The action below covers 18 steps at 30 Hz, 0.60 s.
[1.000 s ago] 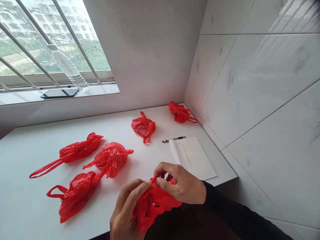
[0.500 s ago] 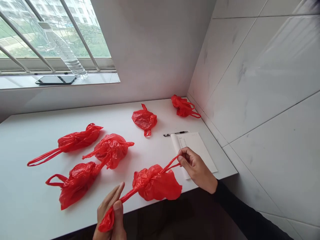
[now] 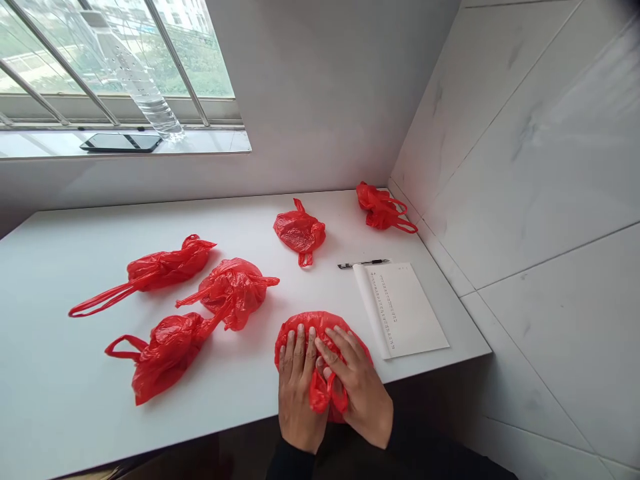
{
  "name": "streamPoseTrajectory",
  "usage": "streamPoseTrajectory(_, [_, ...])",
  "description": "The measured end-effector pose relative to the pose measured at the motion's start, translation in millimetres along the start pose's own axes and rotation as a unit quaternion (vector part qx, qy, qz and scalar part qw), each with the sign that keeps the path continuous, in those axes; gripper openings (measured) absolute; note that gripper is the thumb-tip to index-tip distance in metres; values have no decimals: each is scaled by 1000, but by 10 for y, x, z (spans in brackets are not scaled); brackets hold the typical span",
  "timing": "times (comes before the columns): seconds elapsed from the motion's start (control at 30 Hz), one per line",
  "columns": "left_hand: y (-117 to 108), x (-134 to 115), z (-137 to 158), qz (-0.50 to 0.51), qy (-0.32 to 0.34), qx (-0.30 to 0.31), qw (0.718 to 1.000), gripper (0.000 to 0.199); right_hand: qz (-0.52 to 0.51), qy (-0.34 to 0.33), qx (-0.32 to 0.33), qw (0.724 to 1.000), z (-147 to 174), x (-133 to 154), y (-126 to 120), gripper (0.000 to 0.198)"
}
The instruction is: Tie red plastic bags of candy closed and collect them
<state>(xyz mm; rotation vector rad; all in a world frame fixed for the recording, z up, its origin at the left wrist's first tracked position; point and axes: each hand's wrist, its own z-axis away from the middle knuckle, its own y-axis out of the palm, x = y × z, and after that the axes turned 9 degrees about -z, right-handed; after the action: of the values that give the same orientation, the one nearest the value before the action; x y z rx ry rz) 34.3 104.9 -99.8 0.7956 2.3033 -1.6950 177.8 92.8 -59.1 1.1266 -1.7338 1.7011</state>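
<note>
Red plastic bag lies on the white surface, just left of the notebook. Left hand and right hand rest flat on the bag, fingers extended, handles bunched between. Pen sits at the notebook's far edge; second bag, behind-left of it.

We see red bags across the middle, on a white table. At far right, grey veins streak pale tiles; at the bottom, our sleeves are black.
</note>
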Motion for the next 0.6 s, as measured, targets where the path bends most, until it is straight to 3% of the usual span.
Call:
streamPoseTrajectory(0.2, [81, 24, 22, -20, -10, 22, 1000, 71, 85, -18, 7, 996, 57, -199, 215, 65])
streamPoseTrajectory(0.3, [83, -65, 74, -14, -36, 22, 999, 66, 70, -40, 6, 997, 136, -283, 238, 60])
streamPoseTrajectory(0.37, [45, -147, 123, -11, -67, 21, 997, 60, 34, -36, -29, 998, 244, -391, 204, 56])
streamPoseTrajectory(0.5, [-184, -148, 86, -5, -182, 1, 983, 51, -82, -10, -152, 985, 320, -743, -15, 64])
streamPoseTrajectory(0.6, [-522, -20, 19, 27, -280, -12, 960, 48, -104, 19, -119, 987, 246, -868, -200, 65])
